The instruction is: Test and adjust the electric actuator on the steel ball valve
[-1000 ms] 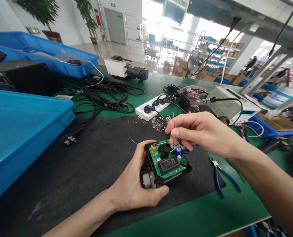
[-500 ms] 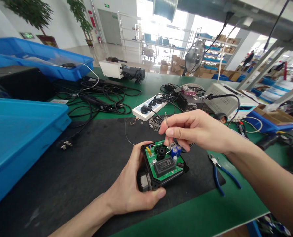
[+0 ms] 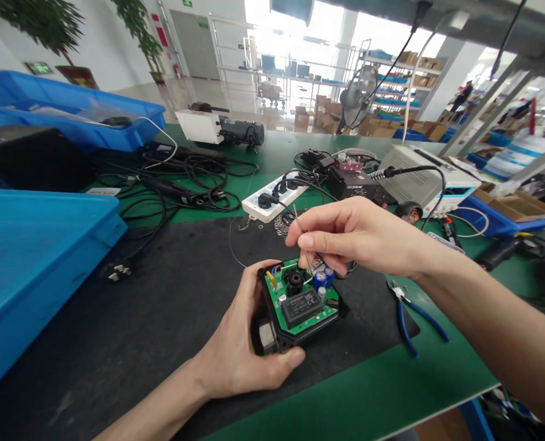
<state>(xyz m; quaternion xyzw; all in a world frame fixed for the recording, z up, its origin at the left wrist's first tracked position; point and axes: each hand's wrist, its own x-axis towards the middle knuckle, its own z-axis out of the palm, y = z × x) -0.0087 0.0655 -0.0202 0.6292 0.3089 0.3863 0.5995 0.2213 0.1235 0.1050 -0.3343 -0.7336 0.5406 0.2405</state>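
My left hand (image 3: 238, 340) is wrapped round the left side of a black housing with a green circuit board (image 3: 325, 309) inside, tilted above the dark mat. The board carries a black block (image 3: 301, 307), a round black part (image 3: 295, 279) and blue capacitors (image 3: 319, 280). Above its far edge, my right hand (image 3: 346, 236) pinches a thin metal rod (image 3: 296, 219) between thumb and fingers. The rod slants down toward the board beside the capacitors; whether its tip touches anything is unclear.
Blue-handled cutters (image 3: 405, 315) lie right of the housing. Beyond it are small metal rings (image 3: 281, 225) and a white power strip (image 3: 272, 199) with black cables. A blue tray (image 3: 38, 263) stands at left, a bench instrument (image 3: 419, 177) at back right.
The rod in my right hand now leans more, its top shifted left. The whole view has shifted slightly; my left hand keeps its hold on the housing.
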